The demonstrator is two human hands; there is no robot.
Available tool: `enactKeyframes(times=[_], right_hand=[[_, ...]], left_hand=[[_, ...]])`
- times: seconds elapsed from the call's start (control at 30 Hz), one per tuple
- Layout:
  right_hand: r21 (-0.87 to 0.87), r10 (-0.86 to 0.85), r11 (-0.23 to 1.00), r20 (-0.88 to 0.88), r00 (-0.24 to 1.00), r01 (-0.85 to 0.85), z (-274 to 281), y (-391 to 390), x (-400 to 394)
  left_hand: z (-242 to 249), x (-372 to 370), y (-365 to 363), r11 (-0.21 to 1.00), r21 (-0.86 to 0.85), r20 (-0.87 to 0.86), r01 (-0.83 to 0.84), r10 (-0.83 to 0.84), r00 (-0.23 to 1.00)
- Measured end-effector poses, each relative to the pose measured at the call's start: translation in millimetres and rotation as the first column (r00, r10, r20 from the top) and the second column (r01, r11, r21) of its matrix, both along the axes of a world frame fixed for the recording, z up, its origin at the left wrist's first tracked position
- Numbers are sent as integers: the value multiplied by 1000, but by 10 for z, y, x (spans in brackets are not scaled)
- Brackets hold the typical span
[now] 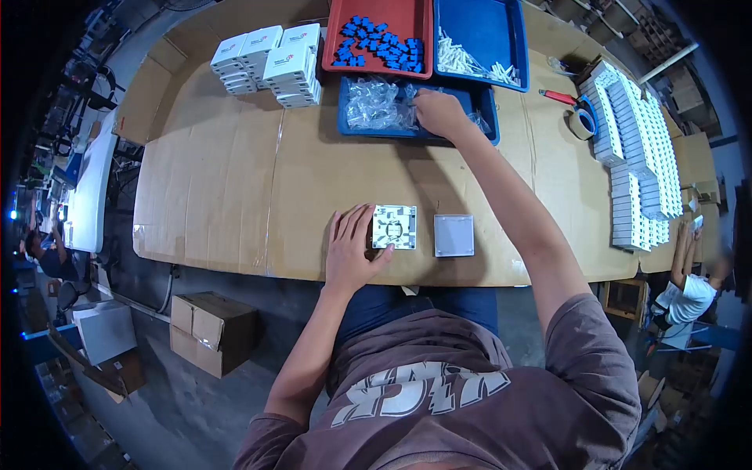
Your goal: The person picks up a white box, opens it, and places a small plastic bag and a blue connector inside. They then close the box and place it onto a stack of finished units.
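Observation:
My left hand (351,249) curls around the left side of an open white square plastic box (395,228). Its thumb presses the lower edge while the fingers lie along the upper left. Inside the box a round fitting and small parts show. Just right of it a grey-white square cover (453,236) lies flat. Farther up, my right hand (440,112) reaches into a blue tray (376,135) of small clear plastic bags (372,106). The fingers are closed at the bags, their tips partly hidden.
A red tray (333,55) holds blue pieces; another blue tray (501,31) holds white sticks. White boxes (290,63) stand stacked at back left, with rows of white units (642,149) at right. Near them lie tape (582,124) and a red-handled tool (558,97). Others work nearby.

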State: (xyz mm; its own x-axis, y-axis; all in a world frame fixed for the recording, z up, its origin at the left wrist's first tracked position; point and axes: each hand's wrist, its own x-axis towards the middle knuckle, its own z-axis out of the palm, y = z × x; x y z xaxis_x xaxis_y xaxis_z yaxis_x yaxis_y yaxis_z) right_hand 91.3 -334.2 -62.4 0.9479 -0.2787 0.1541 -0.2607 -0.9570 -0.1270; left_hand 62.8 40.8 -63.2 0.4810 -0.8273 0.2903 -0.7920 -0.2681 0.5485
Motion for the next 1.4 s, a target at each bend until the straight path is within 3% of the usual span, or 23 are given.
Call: enactKeyframes(times=[0.13,0.23,0.33,0.4,0.5,0.57,0.63,0.77,0.87,0.93,1.03,1.17,1.4], right_hand=[[118,18,991,336,942,-61,206,34,-274],[480,-243,875,337,909,56,510,189,-455],[874,-398,460,360,844,-156,627,339,-700],[938,-404,296,294,866,-180,766,560,-966],[969,-416,109,246,876,-221,851,975,-1317],[963,-414,8,248,876,-269,822,1236,-1509],[965,-420,-23,228,878,-261,803,1441,-1652],[977,-498,11,192,846,-215,811,1668,-1817],[973,-577,-3,187,795,-231,865,1858,-1853],[970,-594,29,210,776,-241,844,1943,-1856],[974,-539,-32,173,824,-225,774,1955,-1891],[948,-526,-190,122,842,-256,838,2001,-1943],[975,-470,-129,99,877,-179,807,1962,-2014]], left_hand=[[26,-4,-1,1000,-2,-16,4,-4,1000],[1,9,19,998,-60,-58,0,-3,998],[-103,25,49,972,-207,-195,-111,70,978],[-38,5,-10,925,-306,-219,-224,161,962],[336,-151,-253,879,-359,-660,-312,-3,751],[471,-275,-462,843,-401,-791,-357,-122,600],[594,-361,-613,837,-392,-852,-381,-174,494],[742,-474,-679,871,-233,-847,-433,37,530],[680,-580,-653,831,-319,-773,-456,51,632],[650,-593,-650,802,-362,-783,-476,16,622],[675,-542,-594,779,-383,-804,-496,-17,595],[787,-518,-494,796,-346,-855,-497,-49,516],[775,-521,-430,840,-340,-858,-423,-93,505]])
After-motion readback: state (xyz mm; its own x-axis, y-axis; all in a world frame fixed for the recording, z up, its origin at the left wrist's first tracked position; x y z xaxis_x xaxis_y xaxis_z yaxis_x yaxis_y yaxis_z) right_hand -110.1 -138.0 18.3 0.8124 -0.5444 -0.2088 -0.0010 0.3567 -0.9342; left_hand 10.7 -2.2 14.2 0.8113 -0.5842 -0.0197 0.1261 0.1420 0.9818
